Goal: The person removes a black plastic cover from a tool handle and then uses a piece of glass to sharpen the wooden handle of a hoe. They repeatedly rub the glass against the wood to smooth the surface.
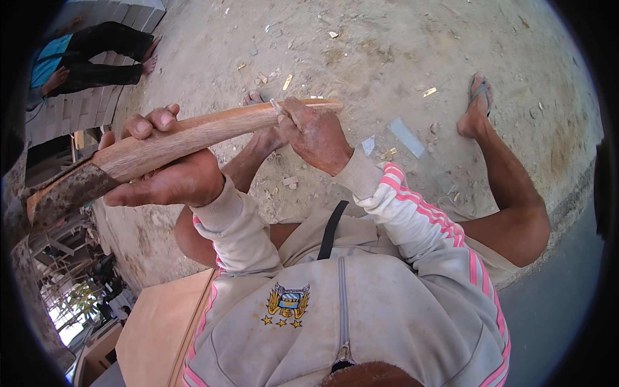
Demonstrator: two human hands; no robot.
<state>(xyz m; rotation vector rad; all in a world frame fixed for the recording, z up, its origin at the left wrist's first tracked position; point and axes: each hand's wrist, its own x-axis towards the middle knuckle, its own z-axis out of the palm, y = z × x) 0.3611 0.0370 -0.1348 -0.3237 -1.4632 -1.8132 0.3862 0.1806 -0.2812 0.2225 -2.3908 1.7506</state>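
Note:
A long, pale-brown wooden handle [219,131] slants across the left half of the view. Its thick end sits in a dark, rusty metal socket [80,193] at the left, and the thin end points right. Under the thick part, my left hand [180,180] supports it, palm up, with the fingers curled over its far side. Near the thin end, my right hand [317,137] is closed, pinching a clear glass shard [277,108] between thumb and fingers, at the wood's surface. The right hand partly hides the wood beneath it.
Broken glass [406,137] lies on the sandy ground between my feet, with small yellowish scraps [287,82] scattered about. At the upper left sits another person [97,55] in dark trousers. A wooden box [158,329] stands by my left side.

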